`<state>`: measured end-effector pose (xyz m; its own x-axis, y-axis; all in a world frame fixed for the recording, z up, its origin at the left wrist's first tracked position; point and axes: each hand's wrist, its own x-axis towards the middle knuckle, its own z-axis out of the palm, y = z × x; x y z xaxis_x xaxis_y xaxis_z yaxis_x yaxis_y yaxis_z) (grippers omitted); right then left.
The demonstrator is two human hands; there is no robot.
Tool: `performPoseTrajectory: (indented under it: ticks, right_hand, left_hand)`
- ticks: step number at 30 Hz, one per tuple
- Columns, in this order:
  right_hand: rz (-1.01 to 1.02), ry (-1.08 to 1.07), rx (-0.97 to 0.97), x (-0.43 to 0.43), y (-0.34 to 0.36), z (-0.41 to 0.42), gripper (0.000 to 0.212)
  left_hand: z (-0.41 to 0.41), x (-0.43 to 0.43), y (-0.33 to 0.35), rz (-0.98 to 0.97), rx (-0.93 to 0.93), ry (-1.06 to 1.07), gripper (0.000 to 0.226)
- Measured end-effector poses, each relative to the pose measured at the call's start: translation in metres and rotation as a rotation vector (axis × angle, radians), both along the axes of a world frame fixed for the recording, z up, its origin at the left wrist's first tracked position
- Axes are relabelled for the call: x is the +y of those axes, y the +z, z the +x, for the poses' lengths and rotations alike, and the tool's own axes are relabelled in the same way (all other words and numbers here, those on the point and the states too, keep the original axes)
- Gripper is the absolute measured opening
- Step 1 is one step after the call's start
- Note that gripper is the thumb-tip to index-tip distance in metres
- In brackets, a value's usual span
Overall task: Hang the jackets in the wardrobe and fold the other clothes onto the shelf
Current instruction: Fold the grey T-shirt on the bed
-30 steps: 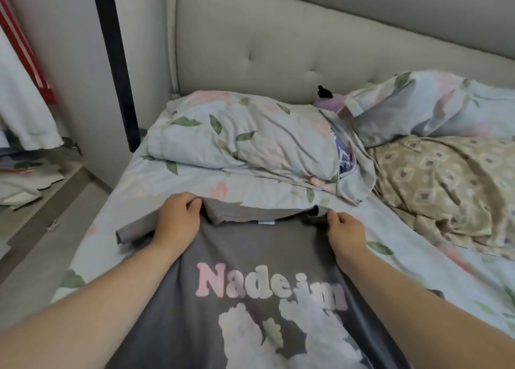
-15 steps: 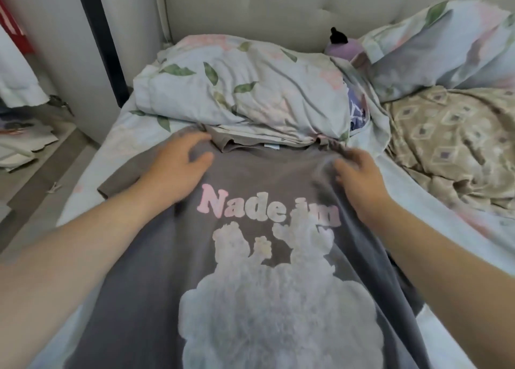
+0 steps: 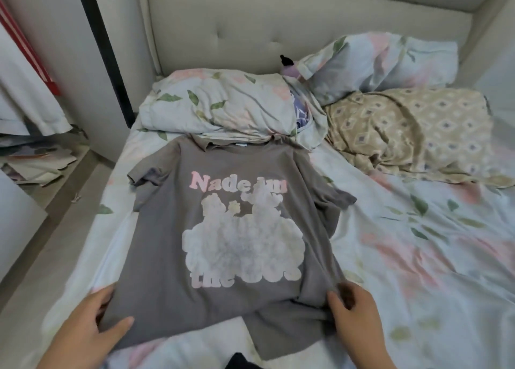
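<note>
Grey cotton T-shirt [image 3: 167,257] with pink-and-white print: lies flat, print up, on floral-sheeted bed [image 3: 418,243], collar touching floral pillow [image 3: 223,104]. Left hand [image 3: 92,321]: fingers [image 3: 104,296] grip the lower-left hem, thumb on top. Right hand [image 3: 354,313]: fingers pinch bunched fabric at the lower-right hem. Beige diamond-patterned blanket [image 3: 412,129] lies apart, to the right.

The last printed word on the grey T-shirt [image 3: 167,243] is too blurred to read. A dark item [image 3: 240,362] is cut off by the bottom edge. Most of a purple toy [image 3: 288,69] is hidden behind floral pillows [image 3: 376,62].
</note>
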<state>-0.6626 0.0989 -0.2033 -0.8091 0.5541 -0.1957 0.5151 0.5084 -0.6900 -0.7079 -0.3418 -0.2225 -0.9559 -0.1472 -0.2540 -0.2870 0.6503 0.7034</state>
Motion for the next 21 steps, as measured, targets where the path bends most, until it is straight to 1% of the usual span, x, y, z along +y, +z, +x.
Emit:
performPoseTrajectory:
  ticks: [1,2,3,4,5,6,8,10,11,13,15,16,19,20,21]
  right_hand:
    - [-0.033,-0.079,-0.014,0.000,0.003,0.003,0.015]
    - [-0.083,-0.156,-0.034,0.001,0.007,0.010,0.021]
    - [-0.145,-0.220,-0.069,0.000,0.008,0.015,0.030]
    - [-0.200,-0.267,-0.117,-0.002,0.008,0.019,0.033]
    - [-0.263,-0.293,-0.156,-0.006,0.013,0.026,0.033]
    - [-0.342,-0.307,-0.163,-0.010,0.015,0.029,0.034]
    - [-0.523,-0.367,-0.161,-0.017,0.018,0.034,0.030]
    - [-0.700,-0.417,-0.180,-0.030,0.021,0.038,0.020]
    - [-0.746,-0.401,-0.190,-0.037,0.021,0.038,0.018]
    - [-0.749,-0.363,-0.182,-0.053,0.018,0.037,0.017]
    - [-0.747,-0.372,-0.113,-0.063,0.019,0.036,0.017]
    - [-0.777,-0.386,-0.059,-0.064,0.021,0.035,0.018]
    - [-0.934,-0.450,0.111,-0.053,0.037,0.034,0.017]
    - [-0.968,-0.458,0.159,-0.045,0.045,0.034,0.017]
    - [-0.992,-0.460,0.192,-0.036,0.053,0.033,0.018]
  left_hand:
    - [-0.001,0.000,0.004,-0.056,-0.014,-0.012,0.068]
    - [0.000,0.001,0.010,-0.133,-0.032,-0.022,0.065]
    - [0.003,0.001,0.013,-0.211,-0.052,-0.024,0.057]
    - [0.008,0.004,0.016,-0.254,-0.068,-0.026,0.041]
    - [0.016,0.008,0.022,-0.257,-0.067,-0.042,0.024]
    - [0.022,0.012,0.025,-0.240,-0.055,-0.063,0.015]
    - [0.032,0.016,0.026,-0.202,-0.025,-0.119,0.022]
    - [0.037,0.019,0.027,-0.162,0.003,-0.127,0.023]
    - [0.039,0.022,0.029,-0.150,0.030,-0.125,0.021]
    - [0.039,0.026,0.029,-0.150,0.087,-0.106,0.013]
    - [0.040,0.031,0.038,-0.132,0.125,-0.039,0.012]
    - [0.039,0.033,0.046,-0.115,0.144,-0.005,0.012]
    - [0.031,0.032,0.075,-0.043,0.204,0.066,0.021]
    - [0.029,0.031,0.088,0.009,0.218,0.095,0.022]
    - [0.028,0.030,0.101,0.113,0.221,0.144,0.021]
